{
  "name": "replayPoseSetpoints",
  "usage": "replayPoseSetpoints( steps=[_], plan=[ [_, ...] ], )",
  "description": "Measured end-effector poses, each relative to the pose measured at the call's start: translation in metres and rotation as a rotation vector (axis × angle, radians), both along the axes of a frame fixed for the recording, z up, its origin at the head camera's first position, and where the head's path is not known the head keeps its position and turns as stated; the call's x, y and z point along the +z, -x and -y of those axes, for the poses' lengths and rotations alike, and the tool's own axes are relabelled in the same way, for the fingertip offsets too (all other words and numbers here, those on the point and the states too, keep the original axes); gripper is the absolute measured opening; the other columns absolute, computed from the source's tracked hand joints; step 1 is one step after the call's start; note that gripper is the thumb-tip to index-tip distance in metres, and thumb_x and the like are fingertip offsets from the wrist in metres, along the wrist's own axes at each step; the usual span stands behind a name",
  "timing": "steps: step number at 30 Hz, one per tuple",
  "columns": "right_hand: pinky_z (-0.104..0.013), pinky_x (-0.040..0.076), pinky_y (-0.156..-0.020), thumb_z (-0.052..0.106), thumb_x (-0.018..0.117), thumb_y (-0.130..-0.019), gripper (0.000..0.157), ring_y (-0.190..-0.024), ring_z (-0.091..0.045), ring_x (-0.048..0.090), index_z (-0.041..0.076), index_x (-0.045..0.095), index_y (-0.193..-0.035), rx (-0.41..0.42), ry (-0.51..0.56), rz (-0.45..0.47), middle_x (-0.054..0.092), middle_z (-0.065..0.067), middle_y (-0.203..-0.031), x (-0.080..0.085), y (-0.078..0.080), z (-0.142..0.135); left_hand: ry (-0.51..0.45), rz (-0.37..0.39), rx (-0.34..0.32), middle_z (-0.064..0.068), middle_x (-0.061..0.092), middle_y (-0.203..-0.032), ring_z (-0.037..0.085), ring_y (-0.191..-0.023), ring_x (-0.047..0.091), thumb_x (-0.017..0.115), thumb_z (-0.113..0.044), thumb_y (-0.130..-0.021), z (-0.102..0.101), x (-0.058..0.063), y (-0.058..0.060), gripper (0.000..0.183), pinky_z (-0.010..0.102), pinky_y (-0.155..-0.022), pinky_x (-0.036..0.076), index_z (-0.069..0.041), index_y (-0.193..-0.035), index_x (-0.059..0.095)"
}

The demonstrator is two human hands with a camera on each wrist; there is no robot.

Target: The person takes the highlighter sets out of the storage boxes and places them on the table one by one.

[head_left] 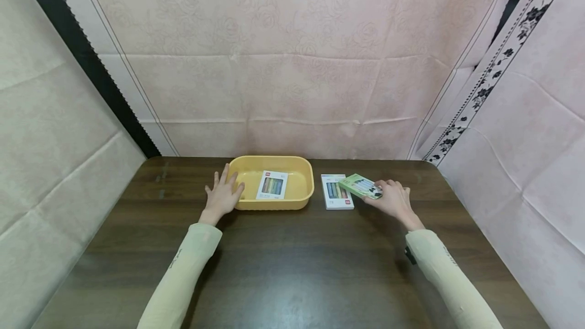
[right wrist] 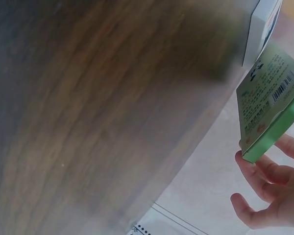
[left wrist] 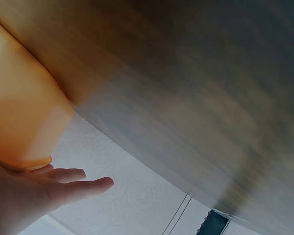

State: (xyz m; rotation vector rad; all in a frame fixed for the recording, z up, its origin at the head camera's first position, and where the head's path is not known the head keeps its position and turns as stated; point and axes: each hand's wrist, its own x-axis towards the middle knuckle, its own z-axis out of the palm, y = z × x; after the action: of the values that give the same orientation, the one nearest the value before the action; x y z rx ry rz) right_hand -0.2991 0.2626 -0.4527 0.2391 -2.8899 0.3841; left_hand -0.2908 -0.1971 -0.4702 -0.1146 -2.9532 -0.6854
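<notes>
My right hand (head_left: 390,199) grips a flat green box (head_left: 361,186) by its right end, raised and tilted over the table. In the right wrist view the underside of the green box (right wrist: 268,100) carries a barcode and small print. Its left end overlaps a white box (head_left: 337,199) with coloured stripes, lying right of the tray. My left hand (head_left: 221,195), fingers spread, rests on the left rim of the yellow tray (head_left: 274,206). Inside the tray lies another white box (head_left: 272,185) with coloured stripes. In the left wrist view the left hand (left wrist: 44,193) touches the tray's rim.
A dark brown wooden table (head_left: 283,263) carries everything. Behind it hangs a pale pink patterned cloth (head_left: 292,90), with more pale cloth at both sides. The tray stands near the table's far edge.
</notes>
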Motion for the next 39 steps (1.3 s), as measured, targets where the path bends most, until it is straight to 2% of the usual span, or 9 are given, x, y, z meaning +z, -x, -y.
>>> replayPoseSetpoints(
  steps=[23,33,39],
  plan=[
    [-0.053,0.029,-0.072,0.055,0.063,-0.07,0.065,-0.088,-0.037,0.051,0.002,0.059,-0.107,-0.073,-0.018,0.0,0.059,-0.022,-0.098,-0.002,0.003,-0.003,0.002,0.003,-0.006,0.012,0.0,-0.152,0.05,-0.132,0.005,0.032,-0.045,-0.094,0.0,0.001,0.001,0.058,0.076,-0.09,0.011,-0.008,-0.139,0.031],
    [-0.056,0.028,-0.074,0.055,0.061,-0.07,0.068,-0.086,-0.039,0.049,0.0,0.056,-0.109,-0.121,-0.009,0.013,0.057,-0.024,-0.097,-0.008,0.003,-0.002,0.003,-0.006,-0.011,0.014,0.002,-0.151,0.051,-0.132,0.005,0.033,-0.043,-0.094,0.001,0.001,0.0,0.057,0.077,-0.089,0.011,-0.007,-0.138,0.032],
    [-0.058,0.027,-0.075,0.056,0.06,-0.07,0.067,-0.085,-0.039,0.049,-0.001,0.056,-0.105,-0.14,-0.019,-0.002,0.057,-0.024,-0.093,-0.011,0.003,-0.001,0.008,0.0,-0.01,0.011,-0.002,-0.152,0.05,-0.132,0.005,0.032,-0.044,-0.094,0.001,0.0,0.0,0.058,0.077,-0.089,0.01,-0.007,-0.139,0.031]
  ],
)
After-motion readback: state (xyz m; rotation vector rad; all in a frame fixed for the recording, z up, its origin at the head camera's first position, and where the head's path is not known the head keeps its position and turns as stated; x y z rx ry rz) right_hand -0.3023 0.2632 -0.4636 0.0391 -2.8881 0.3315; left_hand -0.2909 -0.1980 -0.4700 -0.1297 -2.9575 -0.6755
